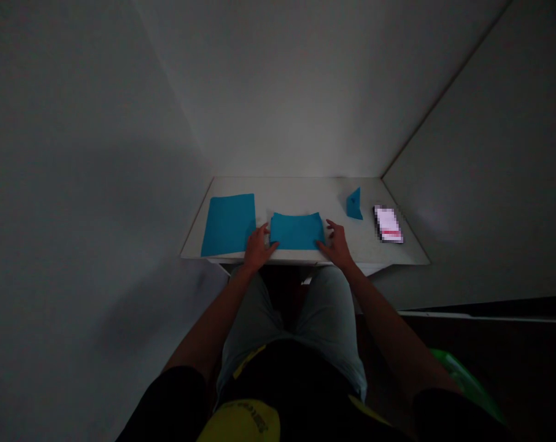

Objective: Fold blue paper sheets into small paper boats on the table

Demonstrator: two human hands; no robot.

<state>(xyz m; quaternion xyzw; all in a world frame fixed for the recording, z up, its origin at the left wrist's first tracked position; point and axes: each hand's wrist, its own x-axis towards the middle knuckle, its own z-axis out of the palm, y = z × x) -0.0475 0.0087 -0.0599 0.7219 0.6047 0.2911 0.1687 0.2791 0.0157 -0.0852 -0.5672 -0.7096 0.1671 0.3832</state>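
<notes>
A folded sheet of blue paper (297,232) lies on the white table in front of me, its upper corners lifting slightly. My left hand (258,248) is at its left end, fingers apart and thumb on the lower left corner. At the other end, my right hand (337,247) has its thumb on the lower right corner, with the fingers spread beyond the paper's edge. Further left lies a larger flat blue sheet (229,224), its right edge close to my left fingers. A small folded blue paper piece (354,204) stands upright at the back right.
A phone (388,224) with a lit, blurred screen lies at the right of the white table (301,190). Walls enclose the table at the back, left and right. Something green and shiny (466,383) is on the dark floor at lower right.
</notes>
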